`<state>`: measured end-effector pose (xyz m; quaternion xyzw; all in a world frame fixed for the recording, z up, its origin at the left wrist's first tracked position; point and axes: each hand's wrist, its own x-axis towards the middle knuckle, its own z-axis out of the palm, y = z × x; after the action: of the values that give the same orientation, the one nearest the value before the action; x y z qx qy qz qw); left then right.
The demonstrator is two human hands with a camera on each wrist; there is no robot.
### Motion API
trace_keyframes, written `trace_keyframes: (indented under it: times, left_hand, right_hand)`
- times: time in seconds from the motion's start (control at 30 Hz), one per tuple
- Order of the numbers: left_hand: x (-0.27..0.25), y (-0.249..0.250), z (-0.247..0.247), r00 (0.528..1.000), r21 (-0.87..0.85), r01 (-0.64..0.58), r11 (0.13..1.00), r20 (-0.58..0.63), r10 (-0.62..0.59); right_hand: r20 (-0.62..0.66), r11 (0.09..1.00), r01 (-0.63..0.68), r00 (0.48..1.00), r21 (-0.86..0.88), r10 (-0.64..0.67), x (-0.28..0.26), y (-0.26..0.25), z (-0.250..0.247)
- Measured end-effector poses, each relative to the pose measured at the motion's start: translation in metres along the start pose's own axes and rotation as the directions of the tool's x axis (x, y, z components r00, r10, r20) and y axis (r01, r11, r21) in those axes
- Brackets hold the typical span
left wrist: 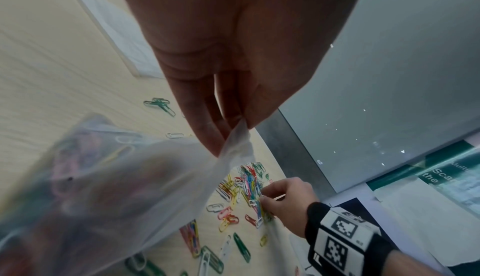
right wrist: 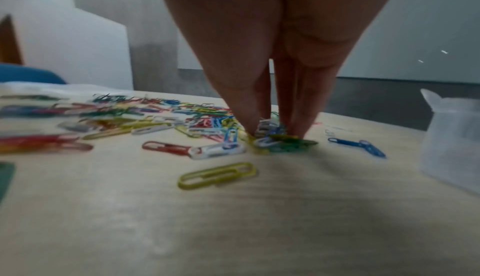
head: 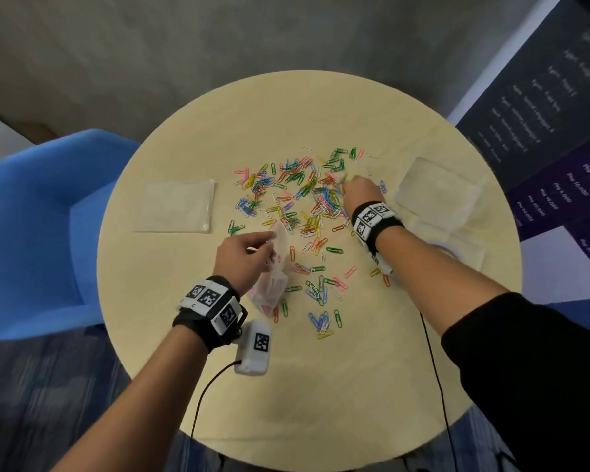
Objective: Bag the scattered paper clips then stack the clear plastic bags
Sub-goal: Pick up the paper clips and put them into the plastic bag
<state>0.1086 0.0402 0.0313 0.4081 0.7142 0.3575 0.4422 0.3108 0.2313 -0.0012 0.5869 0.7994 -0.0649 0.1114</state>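
My left hand pinches the part-filled bag by its rim above the table; my right hand seems to pinch paper clips from the scatter.

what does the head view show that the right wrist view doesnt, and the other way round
Only the head view shows the left hand pinching the partly filled clear bag, the flat empty bag on the table's left, and the blue chair. Only the right wrist view shows the fingertips closing around a small cluster of clips, plus a lone yellow clip nearby. Both show the scattered paper clips, the round table and the clear bags on the right.
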Motion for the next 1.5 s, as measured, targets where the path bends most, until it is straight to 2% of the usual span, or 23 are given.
trace_keyframes:
  times: [0.17, 0.33, 0.43, 0.57, 0.63, 0.73, 0.8, 0.83, 0.87, 0.93, 1.0, 1.03, 1.07, 1.13, 1.2, 1.27, 1.33, 1.4, 1.5]
  left_hand:
    - [0.001, -0.002, 0.006, 1.000, -0.012, 0.012, 1.000, 0.004, -0.012]
    - [-0.002, -0.004, 0.013, 1.000, 0.002, 0.015, 1.000, 0.015, -0.015]
    - [-0.004, -0.004, 0.015, 1.000, 0.006, 0.020, 1.000, 0.021, -0.021]
    - [-0.007, -0.003, 0.016, 0.999, 0.018, 0.024, 1.000, 0.024, -0.024]
    - [-0.008, -0.003, 0.015, 1.000, 0.020, 0.024, 1.000, 0.020, -0.025]
    - [-0.009, -0.005, 0.014, 1.000, 0.021, 0.024, 0.999, 0.004, -0.024]
    - [-0.011, -0.005, 0.014, 1.000, 0.012, 0.022, 1.000, 0.002, -0.022]
    - [-0.013, -0.004, 0.014, 1.000, 0.006, 0.022, 1.000, 0.003, -0.022]
    - [-0.015, -0.002, 0.015, 1.000, -0.002, 0.023, 1.000, 0.005, -0.023]
    - [-0.019, 0.001, 0.017, 1.000, -0.012, 0.021, 1.000, 0.011, -0.021]
    - [-0.023, 0.003, 0.019, 1.000, -0.021, 0.019, 1.000, 0.013, -0.018]
    - [-0.024, 0.004, 0.020, 1.000, -0.025, 0.014, 1.000, 0.012, -0.014]
    - [-0.026, 0.005, 0.021, 1.000, -0.028, 0.009, 1.000, 0.011, -0.009]
    - [-0.027, 0.007, 0.022, 1.000, -0.033, 0.003, 0.999, 0.017, -0.002]
    - [-0.027, 0.009, 0.023, 1.000, -0.016, 0.001, 1.000, 0.029, 0.000]
    - [-0.026, 0.009, 0.023, 0.999, 0.029, -0.014, 0.999, 0.032, 0.013]
    - [-0.026, 0.011, 0.021, 0.999, 0.093, -0.038, 0.995, 0.025, 0.036]
    - [-0.028, 0.014, 0.019, 0.996, 0.186, -0.090, 0.978, 0.025, 0.087]
    - [-0.034, 0.023, 0.016, 0.980, 0.270, -0.200, 0.942, 0.041, 0.196]
  right_hand:
    - [0.042, 1.000, 0.008, 0.999, 0.009, -0.008, -0.017, -0.003, -0.003]
    - [-0.038, 0.976, -0.006, 0.999, 0.217, 0.015, -0.032, -0.002, 0.009]
    - [0.019, 0.994, 0.016, 1.000, 0.108, -0.018, -0.042, -0.014, 0.021]
    - [-0.034, 0.994, 0.108, 0.994, -0.002, -0.108, -0.047, -0.028, 0.025]
    - [-0.006, 0.990, 0.139, 0.990, -0.024, -0.140, -0.049, -0.029, 0.021]
    - [0.014, 0.996, 0.057, 0.998, 0.076, -0.058, -0.051, -0.017, 0.011]
    - [0.027, 0.961, -0.075, 0.997, 0.267, 0.070, -0.053, -0.002, 0.005]
    - [0.051, 0.900, -0.161, 0.987, 0.404, 0.154, -0.055, 0.008, 0.004]
    - [0.092, 0.788, -0.248, 0.967, 0.564, 0.238, -0.060, 0.018, 0.003]
    - [0.224, 0.461, -0.343, 0.929, 0.818, 0.294, -0.072, 0.032, 0.000]
    - [0.327, 0.075, -0.349, 0.921, 0.934, 0.213, -0.089, 0.030, -0.010]
    - [0.349, -0.076, -0.341, 0.925, 0.937, 0.154, -0.098, 0.024, -0.018]
    - [0.359, -0.180, -0.340, 0.929, 0.923, 0.089, -0.109, 0.016, -0.028]
    - [0.348, -0.265, -0.347, 0.936, 0.900, -0.045, -0.122, -0.001, -0.043]
    - [0.337, -0.237, -0.356, 0.934, 0.904, -0.120, -0.131, -0.018, -0.049]
    - [0.331, -0.158, -0.349, 0.934, 0.923, -0.134, -0.133, -0.035, -0.046]
    - [0.317, -0.010, -0.320, 0.942, 0.947, -0.109, -0.135, -0.051, -0.040]
    - [0.284, 0.201, -0.262, 0.955, 0.944, -0.088, -0.135, -0.064, -0.034]
    - [0.294, 0.463, -0.215, 0.950, 0.860, -0.106, -0.130, -0.077, -0.031]
